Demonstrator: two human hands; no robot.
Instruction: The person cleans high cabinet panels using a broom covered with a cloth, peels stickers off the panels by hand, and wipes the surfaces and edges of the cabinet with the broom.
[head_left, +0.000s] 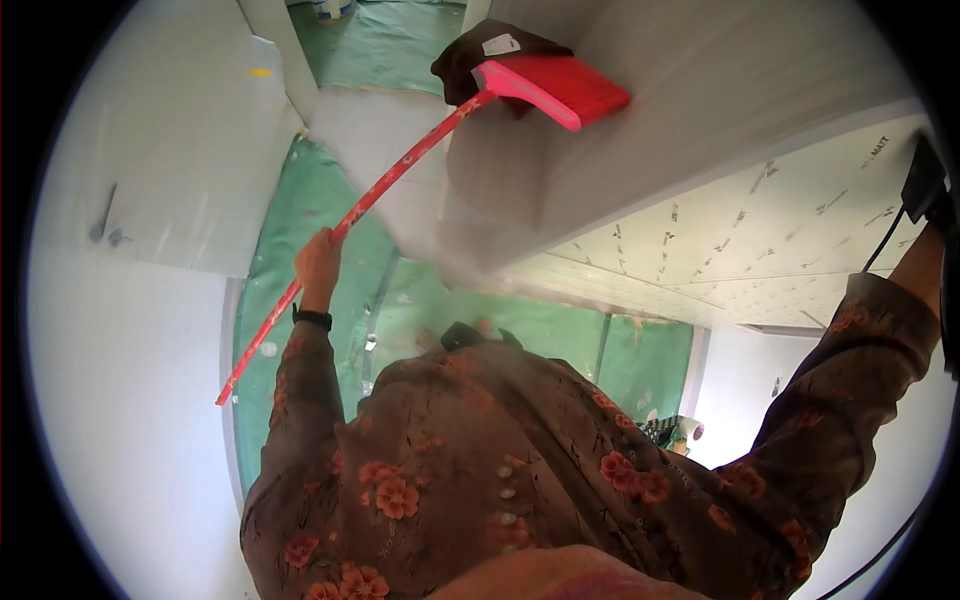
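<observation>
My left hand is wrapped round the red patterned handle of a broom, with a dark band on the wrist. The broom's pink head and red bristles point up and right, against the pale wall surface. A dark brown cloth with a white label hangs around the broom head. At the far right edge my right arm reaches up, and my right hand is mostly dark and cut off beside a black object with a cable. Its fingers cannot be made out.
Green sheeting covers much of the floor. A pale panel stands at the left. On the right is a surface with printed film. A bucket shows at the top, and a patterned item lies low on the right.
</observation>
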